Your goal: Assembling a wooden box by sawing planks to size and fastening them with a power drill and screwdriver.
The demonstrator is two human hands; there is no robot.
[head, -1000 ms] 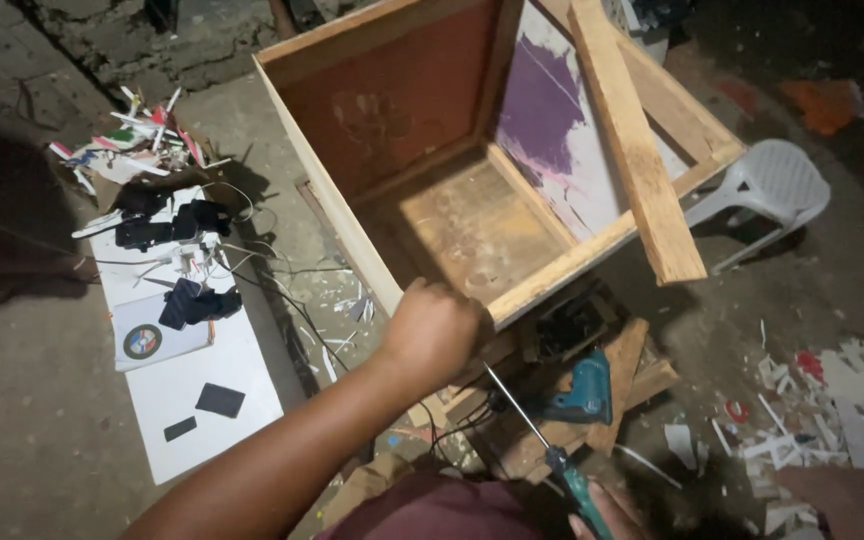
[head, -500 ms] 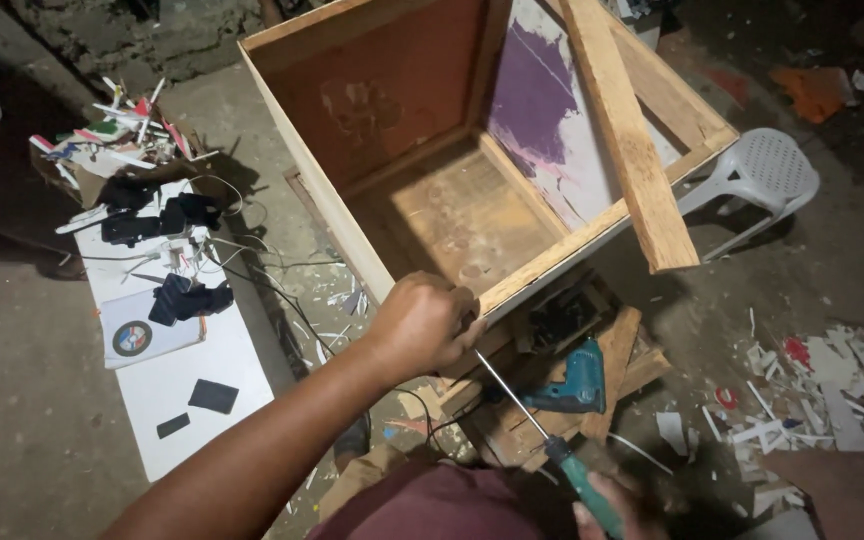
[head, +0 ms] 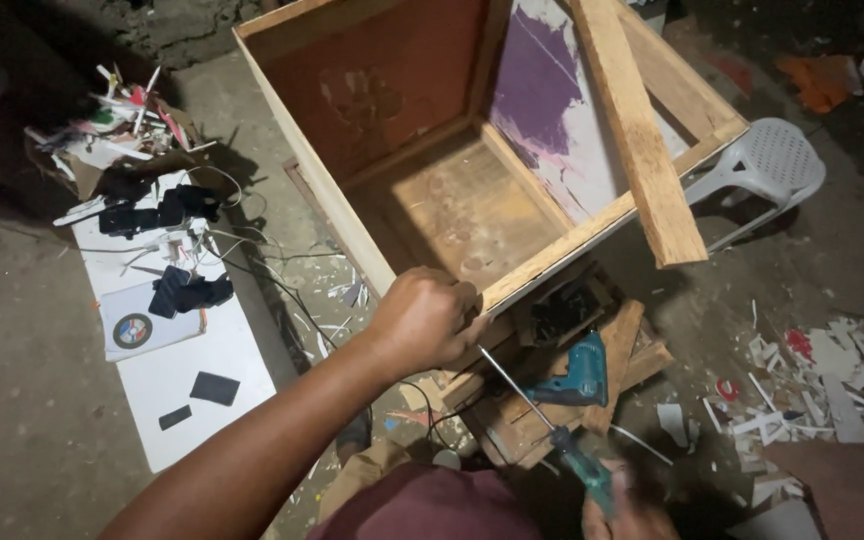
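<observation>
Your big open-topped wooden crate (head: 432, 190) stands on stacked timber, a loose wooden plank (head: 637, 130) slanting across its right rim. Your left hand (head: 424, 318) is curled tight over the crate's near corner. Your right hand (head: 627, 515) (partly cut off) is closed round the teal-handled long-shafted screwdriver (head: 542, 425), tip at that corner.

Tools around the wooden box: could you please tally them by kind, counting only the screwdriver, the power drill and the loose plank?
Screwdriver, held in the right hand, tip at the box corner by the left hand: 1
Teal power drill, lying under the wooden box: 1
Loose plank, lying across the box rim: 1
Total: 3
</observation>
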